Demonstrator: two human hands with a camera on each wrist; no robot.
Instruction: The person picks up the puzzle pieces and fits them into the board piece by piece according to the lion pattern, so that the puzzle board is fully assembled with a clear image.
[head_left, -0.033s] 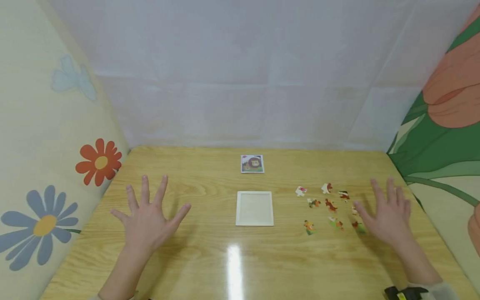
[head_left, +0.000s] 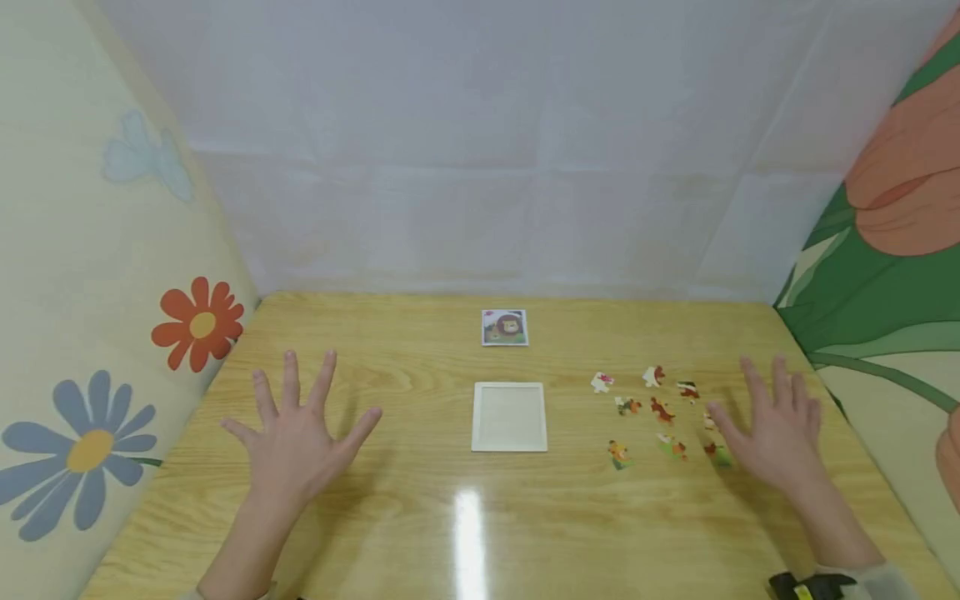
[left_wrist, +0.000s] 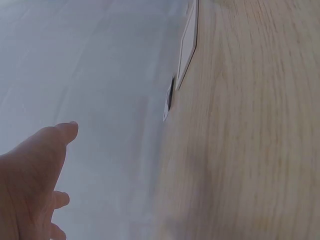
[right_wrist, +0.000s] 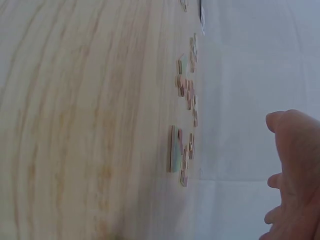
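Observation:
My left hand (head_left: 296, 450) hovers over the left side of the wooden table, fingers spread wide, holding nothing. On the right, my right hand (head_left: 780, 437) is also held above the tabletop with its fingers extended; its thumb overlaps one puzzle piece in the head view. Several loose jigsaw puzzle pieces (head_left: 662, 410) lie scattered just left of that hand, coloured white, brown, orange and green. A square white puzzle frame (head_left: 509, 447) with a bare inside lies at the middle. Behind it is a small picture card (head_left: 505, 328) showing a lion.
The wooden table (head_left: 405, 517) ends at a white cloth backdrop (head_left: 480, 167). Flower-printed panels stand along both sides, the left one (head_left: 67, 250) near my left hand and the right one (head_left: 885, 317) near my right.

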